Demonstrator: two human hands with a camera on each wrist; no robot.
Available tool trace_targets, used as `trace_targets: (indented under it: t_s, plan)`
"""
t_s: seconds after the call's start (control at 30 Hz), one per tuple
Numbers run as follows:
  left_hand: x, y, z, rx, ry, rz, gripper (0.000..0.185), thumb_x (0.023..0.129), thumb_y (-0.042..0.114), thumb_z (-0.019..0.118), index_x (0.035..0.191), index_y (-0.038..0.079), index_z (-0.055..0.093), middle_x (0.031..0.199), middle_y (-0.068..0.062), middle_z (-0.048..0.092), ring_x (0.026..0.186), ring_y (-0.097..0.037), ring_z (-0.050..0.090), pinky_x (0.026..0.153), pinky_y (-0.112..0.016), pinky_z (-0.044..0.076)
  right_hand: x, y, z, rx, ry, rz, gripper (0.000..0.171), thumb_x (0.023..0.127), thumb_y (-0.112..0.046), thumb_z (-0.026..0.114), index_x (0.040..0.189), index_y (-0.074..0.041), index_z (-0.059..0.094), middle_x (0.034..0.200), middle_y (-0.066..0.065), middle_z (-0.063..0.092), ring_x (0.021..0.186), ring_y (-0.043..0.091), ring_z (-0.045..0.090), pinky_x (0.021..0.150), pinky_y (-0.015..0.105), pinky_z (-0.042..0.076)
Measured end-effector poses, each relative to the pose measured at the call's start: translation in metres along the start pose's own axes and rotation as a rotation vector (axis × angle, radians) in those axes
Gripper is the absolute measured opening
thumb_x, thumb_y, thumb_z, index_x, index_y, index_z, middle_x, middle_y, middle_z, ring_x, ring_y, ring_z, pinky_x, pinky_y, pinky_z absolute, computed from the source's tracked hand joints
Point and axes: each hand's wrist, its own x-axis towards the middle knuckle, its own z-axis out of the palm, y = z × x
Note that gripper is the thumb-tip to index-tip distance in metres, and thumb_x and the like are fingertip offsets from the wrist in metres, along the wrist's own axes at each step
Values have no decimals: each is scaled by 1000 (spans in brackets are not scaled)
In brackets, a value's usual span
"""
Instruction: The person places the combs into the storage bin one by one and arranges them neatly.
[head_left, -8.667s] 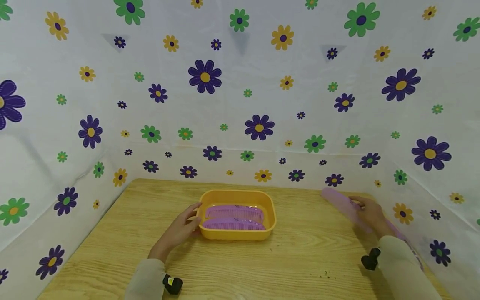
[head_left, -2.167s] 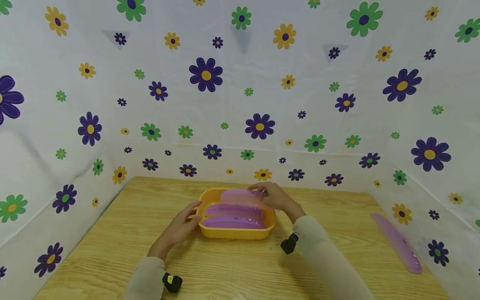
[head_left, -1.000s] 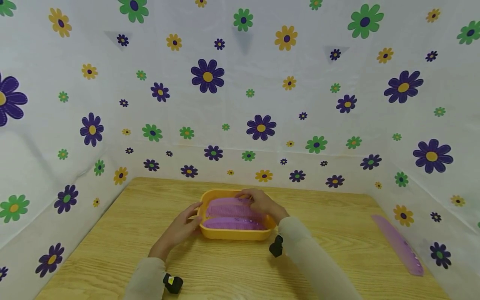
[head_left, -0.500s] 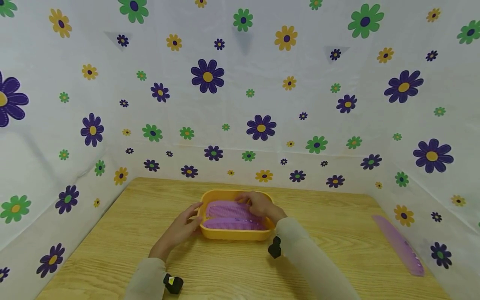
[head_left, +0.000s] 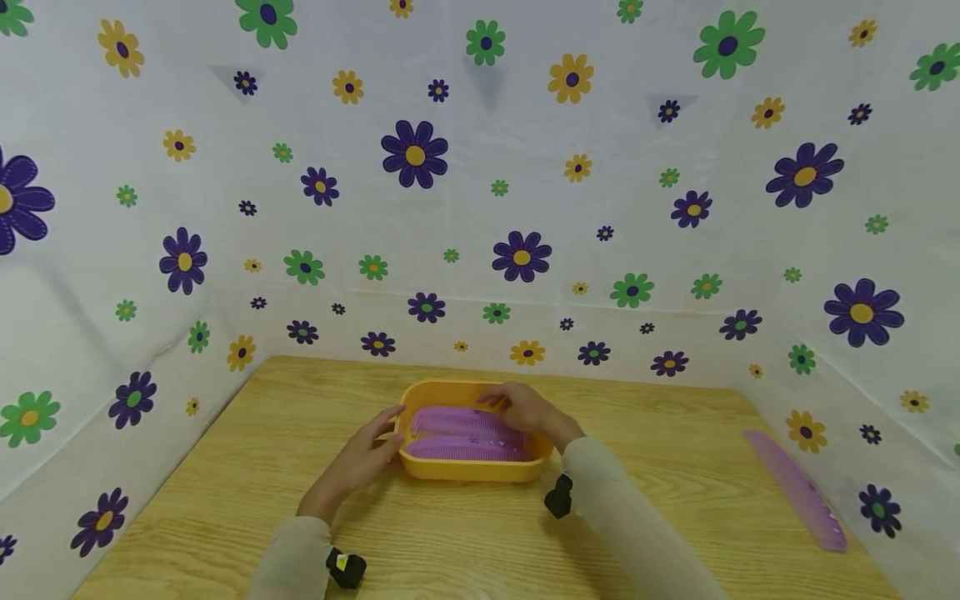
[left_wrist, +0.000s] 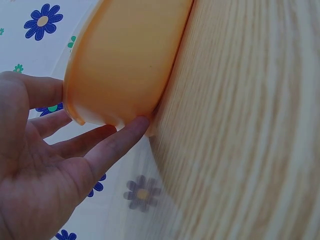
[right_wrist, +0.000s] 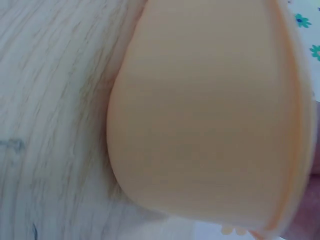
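I see white sheeting (head_left: 480,208) printed with purple, green and yellow daisies, smooth and faintly creased, walling in three sides of a rectangular table (head_left: 225,500) of pale wood with long wavy grain. Near the table's middle sits a yellow-orange plastic basket (head_left: 471,469), a shallow rounded rectangle with smooth matte walls and a rolled rim. Inside it lie purple plastic combs (head_left: 465,450), long with fine teeth, laid lengthwise side by side. A longer, flat purple comb (head_left: 797,490) rests well apart at the table's right edge, against the sheeting.

My left hand (head_left: 358,460) lies against the basket's left end, fingers (left_wrist: 112,145) straight and relaxed, one fingertip touching the lower wall where it meets the table; it grips nothing. My right hand (head_left: 525,408) reaches over the basket's far right corner, fingers bent down onto the rear comb (head_left: 457,419); I cannot tell whether it grips that comb or only rests on it. The right wrist view shows only the basket's blurred outer wall. Both sleeves are cream fabric.
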Motion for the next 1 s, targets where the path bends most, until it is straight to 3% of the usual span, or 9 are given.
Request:
trace_targets:
  t_s: [0.27, 0.53, 0.77, 1.0]
  plan:
    - [2, -3, 1, 4, 11, -10, 55, 111, 15, 46, 162, 10, 29, 158, -31, 39, 135, -47, 55, 99, -46, 61, -20, -3, -20, 10, 10, -85, 36, 97, -5, 66, 133, -7, 68, 125, 16, 70, 115, 33, 63, 107, 49, 55]
    - [3, -2, 3, 14, 21, -15, 55, 110, 14, 47, 162, 11, 30, 158, -31, 39, 134, -47, 56, 99, -46, 61, -42, 5, -38, 20, 42, -166, 38, 100, -17, 67, 135, -1, 64, 130, 22, 68, 119, 38, 63, 105, 53, 56]
    - [2, -1, 3, 17, 12, -13, 55, 111, 14, 46, 162, 11, 29, 158, -32, 38, 135, -47, 55, 98, -47, 61, -71, 18, -53, 30, 109, -123, 43, 99, -23, 71, 136, -3, 63, 137, 20, 66, 118, 38, 64, 97, 50, 60]
    - [0, -2, 1, 40, -4, 7, 56, 111, 17, 47, 163, 10, 28, 159, -32, 37, 137, -49, 53, 99, -48, 60, -99, 44, -63, 16, 171, -59, 42, 97, -19, 72, 135, -4, 63, 135, 23, 65, 116, 41, 64, 94, 52, 61]
